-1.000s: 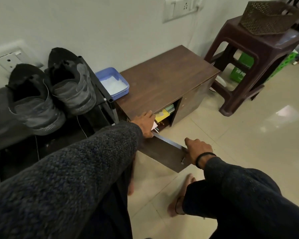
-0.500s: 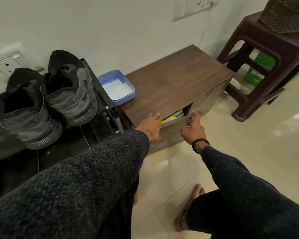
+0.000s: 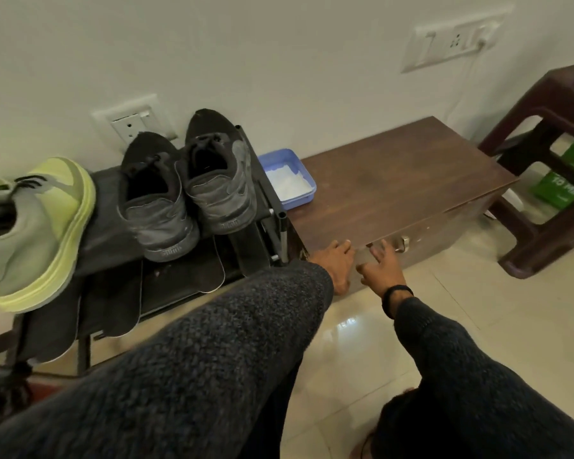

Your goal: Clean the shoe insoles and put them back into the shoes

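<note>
Pressing the cabinet door (image 3: 444, 226) closed now, left hand (image 3: 337, 260) and right hand (image 3: 380, 265) lie flat, released, grasping nothing; black shoes (image 3: 186, 193) and loose insoles (image 3: 183, 276) wait left of the cabinet, cleaning apparently next.

Right hand (image 3: 380, 265) motion-blurred, fingers smeared; contact with cabinet front (image 3: 444, 233) unclear. Left hand (image 3: 337, 263): palm side hidden, wrist covered by sleeve (image 3: 212, 342). Green-yellow shoe (image 3: 37, 233) cut by left edge. Insoles (image 3: 183, 276) below black shoes (image 3: 186, 193): near ends hidden behind sleeve, far ends under shoes. Brown stool (image 3: 544, 160) cut by right edge. Green box (image 3: 564, 190) partly behind stool leg, lettering unreadable. White contents of blue tray (image 3: 289, 180) unidentifiable. Foot (image 3: 362, 445) cut by bottom edge.
</note>
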`<state>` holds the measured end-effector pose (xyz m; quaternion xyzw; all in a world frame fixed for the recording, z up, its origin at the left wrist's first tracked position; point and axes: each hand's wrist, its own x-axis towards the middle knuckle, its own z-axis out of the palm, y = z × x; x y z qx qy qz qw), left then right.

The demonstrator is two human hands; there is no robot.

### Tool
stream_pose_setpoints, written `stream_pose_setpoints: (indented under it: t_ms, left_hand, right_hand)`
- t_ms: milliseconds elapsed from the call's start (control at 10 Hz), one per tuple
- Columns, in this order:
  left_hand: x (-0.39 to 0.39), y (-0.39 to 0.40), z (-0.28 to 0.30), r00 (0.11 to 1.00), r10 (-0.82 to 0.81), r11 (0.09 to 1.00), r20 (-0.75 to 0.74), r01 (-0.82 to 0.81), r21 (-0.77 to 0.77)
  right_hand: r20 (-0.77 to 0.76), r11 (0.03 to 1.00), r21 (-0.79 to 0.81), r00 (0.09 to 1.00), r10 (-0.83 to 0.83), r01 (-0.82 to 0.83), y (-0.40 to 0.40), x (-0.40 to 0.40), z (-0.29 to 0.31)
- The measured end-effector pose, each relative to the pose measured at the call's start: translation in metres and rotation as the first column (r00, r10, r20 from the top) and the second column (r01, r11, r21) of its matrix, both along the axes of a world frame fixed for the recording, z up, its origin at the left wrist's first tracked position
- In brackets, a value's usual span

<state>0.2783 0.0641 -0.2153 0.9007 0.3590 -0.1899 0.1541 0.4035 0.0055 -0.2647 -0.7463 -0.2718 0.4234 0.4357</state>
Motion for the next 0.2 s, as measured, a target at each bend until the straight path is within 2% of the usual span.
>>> stream_pose_setpoints:
  t_ms: [100,200]
  left_hand:
    - [-0.015,-0.005,0.003,0.998,0.013,0.998,-0.063,-0.016,-0.055]
    - [-0.040,-0.018,0.006,0.992,0.122,0.990,-0.018,-0.123,-0.066]
  right_hand:
    - [0.178,0.989,-0.050,0.973,0.146,-0.139,-0.012,-0.012,0.015]
    - [0.252,0.961,-0.101,0.928,0.275,-0.258,-0.018,-0.032,0.038]
